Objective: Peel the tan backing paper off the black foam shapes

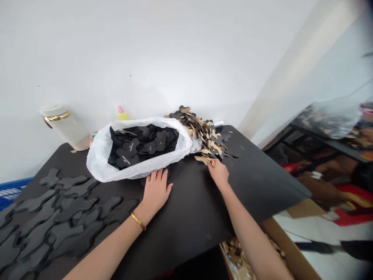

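A white plastic bag stands wide open on the black table and holds many flat black cut-out pieces, some with pale printing. My left hand lies with fingers stretched at the bag's front side; a dark piece shows partly under the fingertips. Right of the bag spreads a heap of tan and black irregular cut-outs. At its near edge my right hand is closed, thumb and fingers pinching a tan cut-out piece.
Several larger black shapes overlap on the table's left. A white tumbler and a yellow bottle with pink tip stand by the wall. Below the table's right edge is a cardboard box of tan scraps. A person sits at right.
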A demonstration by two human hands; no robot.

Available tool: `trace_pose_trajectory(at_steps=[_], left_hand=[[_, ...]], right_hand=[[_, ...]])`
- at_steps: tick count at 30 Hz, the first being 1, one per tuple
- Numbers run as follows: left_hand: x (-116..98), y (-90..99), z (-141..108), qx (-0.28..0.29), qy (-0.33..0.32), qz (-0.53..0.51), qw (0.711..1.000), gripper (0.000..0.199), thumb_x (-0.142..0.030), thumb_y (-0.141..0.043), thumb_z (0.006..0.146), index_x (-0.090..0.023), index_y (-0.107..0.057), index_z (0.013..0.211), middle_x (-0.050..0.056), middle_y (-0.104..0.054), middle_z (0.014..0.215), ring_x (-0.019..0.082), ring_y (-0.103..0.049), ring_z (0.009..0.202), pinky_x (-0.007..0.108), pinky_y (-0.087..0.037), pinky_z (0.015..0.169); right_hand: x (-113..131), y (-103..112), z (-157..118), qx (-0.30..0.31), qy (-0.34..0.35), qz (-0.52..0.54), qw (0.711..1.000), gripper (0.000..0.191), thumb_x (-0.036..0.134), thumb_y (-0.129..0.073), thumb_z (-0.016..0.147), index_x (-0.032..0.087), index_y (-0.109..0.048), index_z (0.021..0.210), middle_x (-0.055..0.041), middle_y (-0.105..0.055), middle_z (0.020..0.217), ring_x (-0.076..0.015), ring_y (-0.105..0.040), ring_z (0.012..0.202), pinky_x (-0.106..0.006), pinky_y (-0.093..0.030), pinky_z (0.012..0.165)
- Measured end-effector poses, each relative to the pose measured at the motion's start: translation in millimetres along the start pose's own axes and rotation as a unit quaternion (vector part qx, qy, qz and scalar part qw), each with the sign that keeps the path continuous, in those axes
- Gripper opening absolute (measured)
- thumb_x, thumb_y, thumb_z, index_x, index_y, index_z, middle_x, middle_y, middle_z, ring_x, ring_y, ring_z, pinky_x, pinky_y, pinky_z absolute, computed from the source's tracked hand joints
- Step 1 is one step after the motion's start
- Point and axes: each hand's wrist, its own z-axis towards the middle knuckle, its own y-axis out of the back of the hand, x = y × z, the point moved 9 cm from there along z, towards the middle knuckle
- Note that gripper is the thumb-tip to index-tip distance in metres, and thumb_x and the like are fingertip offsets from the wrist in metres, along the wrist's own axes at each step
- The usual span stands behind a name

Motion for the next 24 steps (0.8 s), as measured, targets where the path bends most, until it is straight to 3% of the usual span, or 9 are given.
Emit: trace_pose_trajectory(at_steps=[3,6,9,12,14,17,19,21,24], left_hand=[[1.2,-7.1,-5.8,-0.008,0.003,-0.013,1.000,0.044,-0.024,-0.054,0.090,-0.008,-0.055,0.131,0.024,-0.058,0.130,0.041,-0.051,0.122,0.059,-0.045,0.098],[-5.3,-9.3,-27.7,0.013,-0.051,-0.041,0.998,0.042,-0.018,-0.052,0.090,-0.013,-0.055,0.131,0.018,-0.057,0.135,0.036,-0.052,0.124,0.054,-0.045,0.102],[-24.3,-2.8,-57.5,0.053,-0.135,-0.051,0.988,0.047,-0.018,-0.050,0.091,-0.016,-0.050,0.138,0.014,-0.048,0.148,0.034,-0.040,0.138,0.055,-0.037,0.111],[-38.7,15.9,-75.0,0.050,-0.142,-0.063,0.987,0.055,-0.019,-0.049,0.093,-0.018,-0.038,0.147,0.013,-0.034,0.157,0.035,-0.024,0.147,0.059,-0.029,0.116],[-45.2,31.4,-74.6,0.017,-0.113,-0.108,0.988,0.055,-0.016,-0.047,0.094,-0.017,-0.035,0.148,0.013,-0.034,0.157,0.032,-0.022,0.148,0.056,-0.031,0.116],[-54.3,47.3,-64.0,-0.027,-0.096,-0.227,0.969,0.053,-0.006,-0.042,0.092,-0.020,-0.039,0.143,0.011,-0.038,0.155,0.026,-0.025,0.148,0.051,-0.036,0.115],[-49.1,49.4,-54.7,-0.031,-0.057,-0.332,0.941,0.056,-0.003,-0.045,0.088,-0.021,-0.040,0.141,0.011,-0.040,0.154,0.027,-0.029,0.146,0.049,-0.043,0.110],[-34.9,39.9,-49.0,0.010,0.030,-0.471,0.882,0.050,-0.007,-0.051,0.085,-0.020,-0.047,0.133,0.014,-0.050,0.145,0.030,-0.042,0.139,0.043,-0.057,0.091],[-28.6,19.4,-54.4,0.121,0.146,-0.671,0.716,0.016,-0.021,-0.059,0.087,-0.016,-0.058,0.102,0.014,-0.068,0.116,0.028,-0.065,0.110,0.028,-0.057,0.059]], right_hand=[[-7.7,-1.2,15.8,0.020,-0.008,-0.002,1.000,0.039,0.046,-0.049,0.091,0.019,-0.065,0.116,-0.0172,-0.070,0.105,-0.0305,-0.066,0.101,-0.041,-0.047,0.083],[-8.5,-7.2,13.1,0.043,-0.001,0.025,0.999,0.029,0.043,-0.055,0.087,0.021,-0.069,0.099,-0.0129,-0.070,0.098,-0.0273,-0.066,0.098,-0.036,-0.047,0.080],[-9.1,-15.4,-13.0,0.078,0.016,0.088,0.993,0.024,0.042,-0.059,0.081,0.020,-0.067,0.079,-0.0058,-0.067,0.077,-0.0222,-0.066,0.080,-0.028,-0.047,0.068],[-8.7,-22.4,-60.3,0.104,0.017,0.193,0.976,0.029,0.047,-0.054,0.082,0.019,-0.062,0.077,0.0001,-0.057,0.063,-0.0148,-0.056,0.058,-0.023,-0.041,0.052],[-5.3,-33.2,-98.7,0.155,-0.019,0.359,0.920,0.030,0.049,-0.059,0.078,0.018,-0.058,0.079,0.0043,-0.047,0.057,-0.0095,-0.043,0.048,-0.020,-0.034,0.044],[15.4,-56.1,-158.7,0.308,-0.090,0.579,0.750,0.035,0.043,-0.074,0.068,0.019,-0.049,0.073,0.0112,-0.030,0.052,-0.0034,-0.022,0.043,-0.015,-0.018,0.039],[29.4,-63.8,-190.2,0.403,-0.111,0.614,0.669,0.038,0.037,-0.077,0.066,0.020,-0.043,0.069,0.0131,-0.025,0.051,-0.0018,-0.015,0.043,-0.014,-0.011,0.039],[36.9,-66.7,-209.4,0.467,-0.116,0.624,0.616,0.038,0.032,-0.076,0.064,0.021,-0.040,0.069,0.0137,-0.024,0.050,-0.0012,-0.011,0.043,-0.014,-0.008,0.038],[38.7,-69.0,-219.8,0.508,-0.097,0.617,0.594,0.034,0.032,-0.073,0.063,0.021,-0.042,0.070,0.0139,-0.023,0.050,-0.0017,-0.010,0.041,-0.015,-0.007,0.037]])
